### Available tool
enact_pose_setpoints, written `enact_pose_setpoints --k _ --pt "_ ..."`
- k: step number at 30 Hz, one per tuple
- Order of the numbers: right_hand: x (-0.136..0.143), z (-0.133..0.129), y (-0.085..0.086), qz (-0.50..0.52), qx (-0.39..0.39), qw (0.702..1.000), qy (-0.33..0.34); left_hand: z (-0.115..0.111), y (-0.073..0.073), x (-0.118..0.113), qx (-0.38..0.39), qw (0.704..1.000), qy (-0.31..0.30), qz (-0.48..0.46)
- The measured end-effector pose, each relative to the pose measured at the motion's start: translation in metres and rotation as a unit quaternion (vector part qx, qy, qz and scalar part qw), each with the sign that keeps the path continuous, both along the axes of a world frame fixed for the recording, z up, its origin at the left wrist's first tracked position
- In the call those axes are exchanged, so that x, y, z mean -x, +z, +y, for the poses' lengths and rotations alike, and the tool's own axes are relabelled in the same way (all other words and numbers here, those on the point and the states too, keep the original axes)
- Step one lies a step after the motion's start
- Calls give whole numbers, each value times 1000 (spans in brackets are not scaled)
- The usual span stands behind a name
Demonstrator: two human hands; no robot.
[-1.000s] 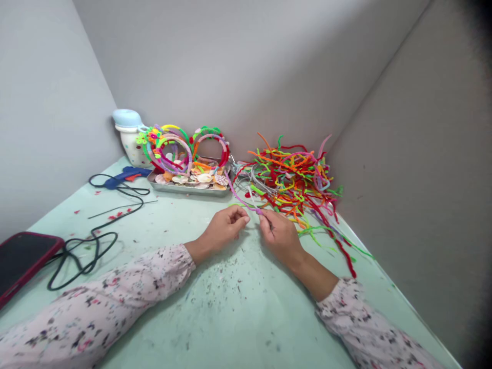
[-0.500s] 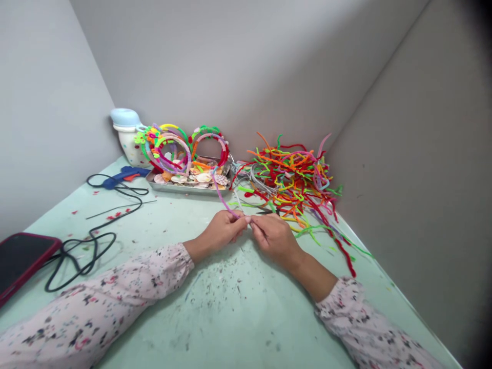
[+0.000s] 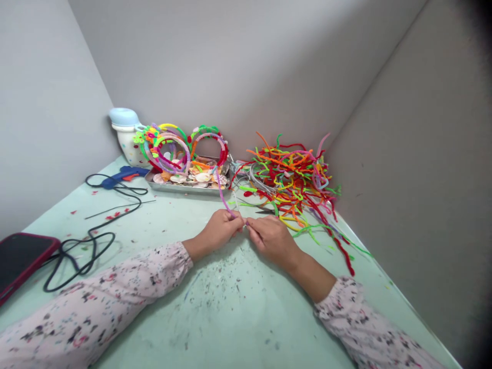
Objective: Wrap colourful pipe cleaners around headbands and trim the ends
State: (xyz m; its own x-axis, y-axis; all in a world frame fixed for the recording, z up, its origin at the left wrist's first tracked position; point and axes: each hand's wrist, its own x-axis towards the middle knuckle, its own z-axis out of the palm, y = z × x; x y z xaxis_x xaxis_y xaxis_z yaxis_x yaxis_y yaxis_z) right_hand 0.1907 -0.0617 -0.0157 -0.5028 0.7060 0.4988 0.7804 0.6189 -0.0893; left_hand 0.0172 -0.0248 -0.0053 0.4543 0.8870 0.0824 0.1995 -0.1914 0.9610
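Note:
A purple pipe cleaner (image 3: 222, 191) rises from the pinched fingers of my left hand (image 3: 218, 229), pointing up toward the shell tray. Beside it a thin whitish strand (image 3: 236, 199) also comes up from the fingers; its kind is unclear. My right hand (image 3: 273, 240) is closed close to the left one, its thumb and finger pinching at a short purplish stretch between the two hands. What lies inside both grips is mostly hidden. Just past my right hand, dark-bladed scissors (image 3: 265, 210) lie partly under the pipe cleaners.
A metal tray (image 3: 184, 189) holds shells, with colourful wrapped headbands (image 3: 209, 134) on it. A pile of pipe cleaners (image 3: 292, 169) fills the back right. At left are a white cup with a blue lid (image 3: 128, 136), a blue glue gun (image 3: 123, 176), a black cord (image 3: 94, 230) and a phone (image 3: 25, 261).
My hands have drawn slightly apart and left, showing a little more between the fingertips. The purple pipe cleaner's free end has swung a little to the right and stands straighter.

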Motion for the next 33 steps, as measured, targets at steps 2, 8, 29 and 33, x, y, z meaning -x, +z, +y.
enact_pose_setpoints --k 2,8,29,33 --pt "1 0 1 -3 0 1000 -3 0 1 0 2 1000 1 -3" --pt "2 0 0 -17 -15 1000 -9 0 0 -1 10 1000 -1 -4" --pt "-1 2 -2 68 -9 997 -39 1 -11 -4 -50 998 33 -8" --pt "-1 2 1 98 11 994 -37 3 -11 -2 -98 993 50 -29"
